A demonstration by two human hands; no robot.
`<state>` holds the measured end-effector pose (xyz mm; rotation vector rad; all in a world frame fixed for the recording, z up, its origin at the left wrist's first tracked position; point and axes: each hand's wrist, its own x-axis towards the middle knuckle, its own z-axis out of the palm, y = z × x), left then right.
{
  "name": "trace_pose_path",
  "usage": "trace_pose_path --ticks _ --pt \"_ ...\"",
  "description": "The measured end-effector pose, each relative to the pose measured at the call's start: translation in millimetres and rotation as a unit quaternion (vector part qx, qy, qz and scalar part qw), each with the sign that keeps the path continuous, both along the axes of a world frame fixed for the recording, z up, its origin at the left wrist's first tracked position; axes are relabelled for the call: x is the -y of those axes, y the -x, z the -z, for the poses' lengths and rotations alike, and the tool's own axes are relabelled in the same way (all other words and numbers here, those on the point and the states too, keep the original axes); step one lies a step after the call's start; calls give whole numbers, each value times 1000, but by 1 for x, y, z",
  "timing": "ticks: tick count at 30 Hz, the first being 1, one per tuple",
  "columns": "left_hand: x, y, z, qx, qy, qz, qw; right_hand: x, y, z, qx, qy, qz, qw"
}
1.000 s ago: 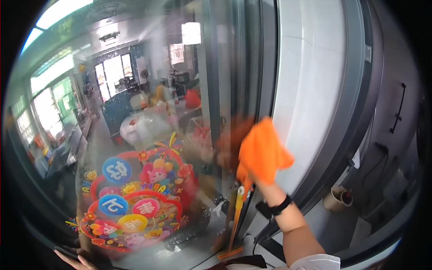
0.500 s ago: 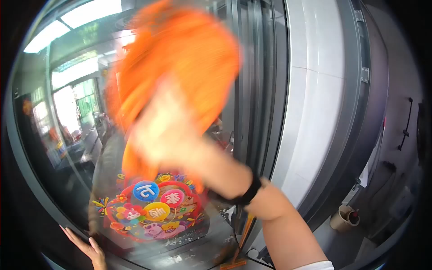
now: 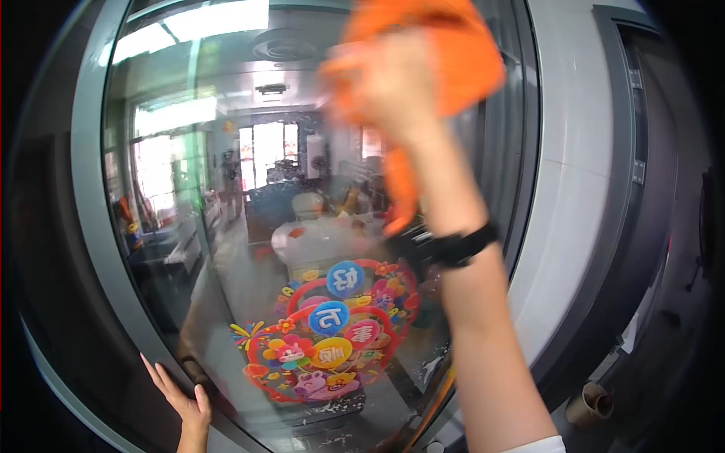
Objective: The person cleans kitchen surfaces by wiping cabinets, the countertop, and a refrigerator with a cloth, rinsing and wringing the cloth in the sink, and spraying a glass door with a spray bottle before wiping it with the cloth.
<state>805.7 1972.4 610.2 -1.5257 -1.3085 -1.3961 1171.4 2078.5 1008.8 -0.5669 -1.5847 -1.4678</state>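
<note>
An orange cloth (image 3: 464, 64) is bunched in my right hand (image 3: 396, 87), which presses it against the upper right of a glass door pane (image 3: 226, 287). Part of the cloth hangs below the wrist, and motion blurs the fingers. A black band (image 3: 461, 248) circles that wrist. Low on the left, my left hand (image 3: 181, 396) rests with fingers stretched out against the grey door frame (image 3: 124, 279). Colourful stickers (image 3: 328, 351) with balloons, flowers and cartoon animals show on the lower part of the glass.
Right of the pane stands a white tiled wall (image 3: 555, 196), with a dark doorway (image 3: 642, 226) beyond. A beige bin (image 3: 585, 408) sits on the floor at lower right. An orange handle (image 3: 434, 411) leans near the door's lower edge. Through the glass, a room with furniture shows.
My right hand has swept the cloth up and to the right across the glass. The view has shifted, showing more of the pane. My left hand stays at the frame.
</note>
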Motion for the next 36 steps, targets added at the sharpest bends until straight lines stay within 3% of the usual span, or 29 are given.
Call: trace_pose_path --ticks 1,2,3,4,6,7,10,14,15,18,19,21,22,23,24,26,28,32,34,36 --pt "2 -3 -1 5 2 -4 1000 -12 61 18 -3 -93 -105 990" --pt "4 -5 -2 10 -3 6 1000 11 105 59 38 -75 -153 985" --pt "3 -4 -3 11 -12 17 1000 25 132 104 67 6 -330 942" --pt "1 -2 1 11 -10 35 999 40 125 148 138 147 -301 932" --pt "3 1 5 3 5 40 999 20 86 222 161 411 -250 862" --pt "2 3 6 -1 23 41 999 9 53 235 129 262 -257 921" --pt "-5 9 8 -10 3 49 999 7 -60 159 -58 186 -170 966" --pt "-6 11 10 -18 6 50 999 -37 -114 -18 -187 -6 -158 970" --pt "-7 11 10 -16 3 57 998 -35 -79 -49 -161 4 -159 974" --pt "-5 11 10 -11 6 63 998 35 117 -65 6 5 87 996" --pt "-5 10 11 -9 4 61 998 27 159 -45 125 -119 5 985" --pt "-3 11 9 -11 11 79 997 27 202 43 155 -111 -297 936" --pt "-2 12 8 -14 4 78 997 42 179 74 254 155 -177 938" --pt "-1 13 9 -23 8 75 997 57 156 106 274 391 -13 879" --pt "-3 14 10 -28 9 70 997 38 125 139 237 185 -199 933" --pt "-7 16 11 -20 -8 86 996 39 40 138 100 258 -174 945" --pt "-3 12 8 -16 1 67 998 23 -31 88 -31 161 -158 974" --pt "-12 18 14 -20 -11 86 996 -30 -134 -81 -221 10 -135 966" --pt "-10 18 10 -29 -19 84 996 -54 -113 -156 -237 12 -121 964" --pt "-9 20 9 -26 -14 85 996 -33 -5 -183 -100 37 -105 989"
